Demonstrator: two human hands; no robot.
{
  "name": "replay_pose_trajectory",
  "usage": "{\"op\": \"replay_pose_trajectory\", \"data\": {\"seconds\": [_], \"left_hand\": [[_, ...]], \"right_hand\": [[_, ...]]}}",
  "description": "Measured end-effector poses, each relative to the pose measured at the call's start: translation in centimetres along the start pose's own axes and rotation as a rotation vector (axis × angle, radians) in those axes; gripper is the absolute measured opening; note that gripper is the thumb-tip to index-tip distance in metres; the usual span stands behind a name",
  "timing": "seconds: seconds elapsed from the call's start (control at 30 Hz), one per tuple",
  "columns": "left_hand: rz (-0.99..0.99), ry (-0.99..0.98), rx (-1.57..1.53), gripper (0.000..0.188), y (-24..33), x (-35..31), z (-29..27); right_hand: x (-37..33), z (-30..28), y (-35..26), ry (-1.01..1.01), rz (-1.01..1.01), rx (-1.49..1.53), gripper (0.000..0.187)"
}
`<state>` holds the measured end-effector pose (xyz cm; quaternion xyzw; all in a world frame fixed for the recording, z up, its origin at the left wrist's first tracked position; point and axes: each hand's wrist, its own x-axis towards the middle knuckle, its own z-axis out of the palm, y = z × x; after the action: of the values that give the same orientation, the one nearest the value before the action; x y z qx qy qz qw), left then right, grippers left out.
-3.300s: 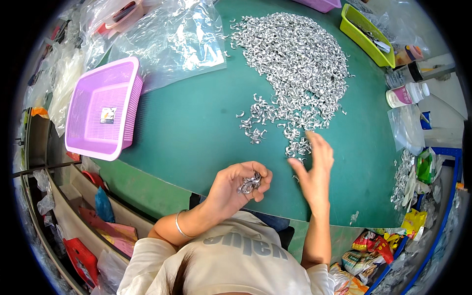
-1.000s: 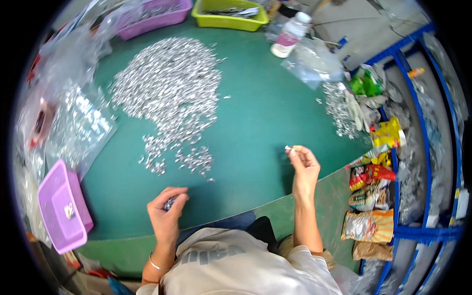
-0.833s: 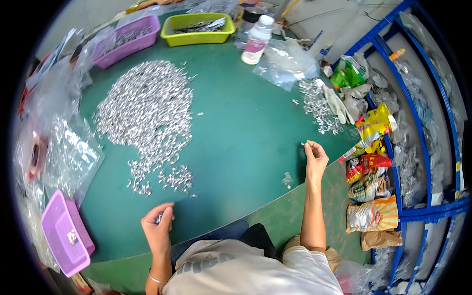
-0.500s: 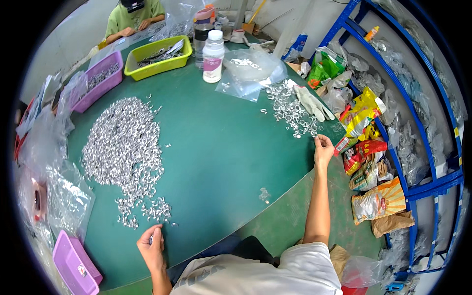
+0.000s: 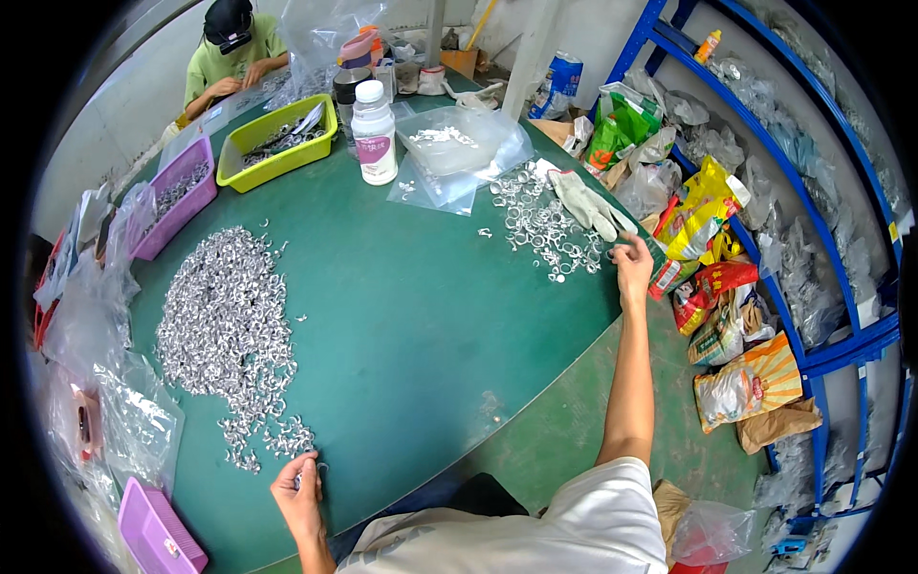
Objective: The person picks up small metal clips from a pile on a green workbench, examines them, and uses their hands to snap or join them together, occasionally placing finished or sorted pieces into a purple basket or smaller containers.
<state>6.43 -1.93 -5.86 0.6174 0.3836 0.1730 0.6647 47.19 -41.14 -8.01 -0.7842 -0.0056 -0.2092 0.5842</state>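
My left hand (image 5: 298, 493) is closed at the near edge of a big heap of small curved silvery metal pieces (image 5: 225, 311). Thumb and fingers are pinched together, and a bit of silvery metal shows between them; how many pieces it holds is hidden. On the right, my right hand (image 5: 632, 272) hovers beside a looser scatter of silvery rings (image 5: 550, 225). Its thumb and forefinger are apart, with nothing plainly seen between them. A pale work glove (image 5: 585, 206) lies against the rings, just beyond the fingertips.
On the green table (image 5: 402, 316) stand a white bottle (image 5: 373, 143), a yellow-green basket (image 5: 277, 158) and a purple basket (image 5: 177, 210). Another purple basket (image 5: 158, 531) sits near left. Plastic bags (image 5: 459, 143) lie at the back. Blue shelving (image 5: 765, 163) rises right; a co-worker (image 5: 229, 67) sits opposite.
My right thumb and forefinger, pinched at the rings' edge before, have parted. My left hand stays closed by the heap's near end. The whole view has shifted slightly.
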Motion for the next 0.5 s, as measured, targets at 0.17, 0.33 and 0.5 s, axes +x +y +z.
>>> {"op": "replay_pose_trajectory", "data": {"seconds": [0.17, 0.33, 0.5], "left_hand": [[-0.013, -0.001, 0.035, 0.011, 0.7, -0.1, 1.0], [-0.02, -0.006, 0.078, 0.01, 0.8, 0.1, 1.7], [-0.037, -0.046, 0.094, 0.011, 1.0, 0.1, 2.4]], "right_hand": [[0.2, 0.3, -0.7, -0.014, -0.047, -0.25, 0.014], [-2.2, 2.9, -3.8, -0.283, -0.023, -0.121, 0.019], [-4.0, 9.0, -7.6, -0.567, -0.239, -0.319, 0.027]]}}
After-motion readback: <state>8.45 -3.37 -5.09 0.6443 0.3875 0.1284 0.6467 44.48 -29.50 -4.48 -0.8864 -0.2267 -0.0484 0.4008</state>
